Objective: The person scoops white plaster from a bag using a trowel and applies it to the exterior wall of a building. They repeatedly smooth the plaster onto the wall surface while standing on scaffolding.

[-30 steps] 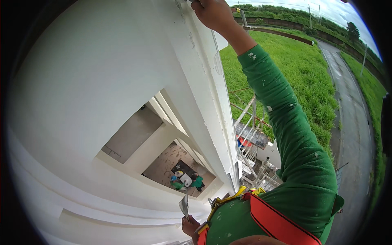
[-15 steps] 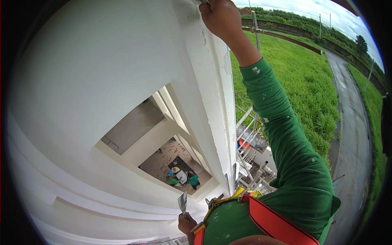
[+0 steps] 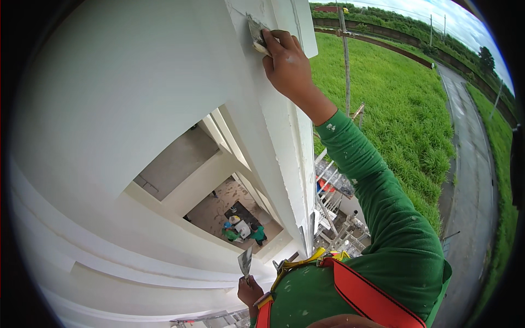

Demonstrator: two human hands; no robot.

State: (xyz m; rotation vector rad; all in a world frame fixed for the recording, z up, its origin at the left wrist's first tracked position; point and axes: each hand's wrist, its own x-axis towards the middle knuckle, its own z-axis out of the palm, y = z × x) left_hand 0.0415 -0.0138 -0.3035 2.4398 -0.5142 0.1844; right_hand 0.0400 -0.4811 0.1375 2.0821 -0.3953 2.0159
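At the top of the view my right hand [image 3: 290, 63] grips a putty knife [image 3: 256, 34] with a filler-smeared blade. Its blade lies on or very close to the white wall [image 3: 249, 71], beside the raised corner strip. My right arm, in a paint-spotted green sleeve, reaches up across the view. Low in the middle, near my chest, my left hand [image 3: 250, 292] is closed round the handle of a second putty knife [image 3: 245, 263]. That blade points upward and stands apart from the wall.
An orange and yellow harness [image 3: 363, 290] crosses my chest. Below, through an opening in the wall, people in green [image 3: 257, 234] stand on a lower floor. Scaffolding [image 3: 339, 235] rises beside the wall's edge. Grass [image 3: 388, 115] and a road [image 3: 470, 191] lie far down on the right.
My right hand has come down from the top edge with its putty knife, bringing the blade into view. The left hand has barely moved.
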